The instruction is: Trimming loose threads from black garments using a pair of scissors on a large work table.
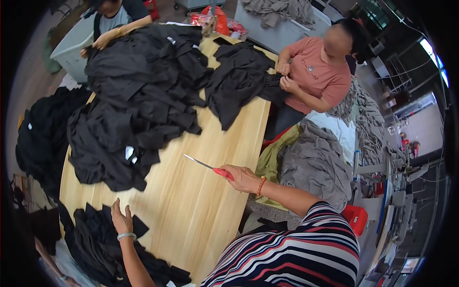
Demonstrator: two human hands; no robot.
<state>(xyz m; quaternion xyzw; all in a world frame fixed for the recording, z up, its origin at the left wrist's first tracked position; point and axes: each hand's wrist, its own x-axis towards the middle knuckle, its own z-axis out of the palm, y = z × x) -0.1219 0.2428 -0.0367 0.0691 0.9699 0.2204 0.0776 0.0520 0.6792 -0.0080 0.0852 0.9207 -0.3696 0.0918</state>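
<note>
In my right hand (243, 179) is a pair of red-handled scissors (223, 173). Their slim metal blades point to the far left over the bare wood of the table (191, 201); the fingers cover part of the handles. My left hand (122, 221), with a pale bangle at the wrist, is open with its fingers apart. It hovers by a heap of black garments (95, 239) at the near left and holds nothing. Beyond it lies a large pile of dark garments (138, 100), with small white tags showing on it.
Across the table at the right, a person in a pink shirt (318, 71) handles a dark garment (236, 79). Another person (117, 19) reaches onto the large pile at the far left. Grey cloth (313, 162) is heaped beside the table's right edge. A white bin (71, 52) stands far left.
</note>
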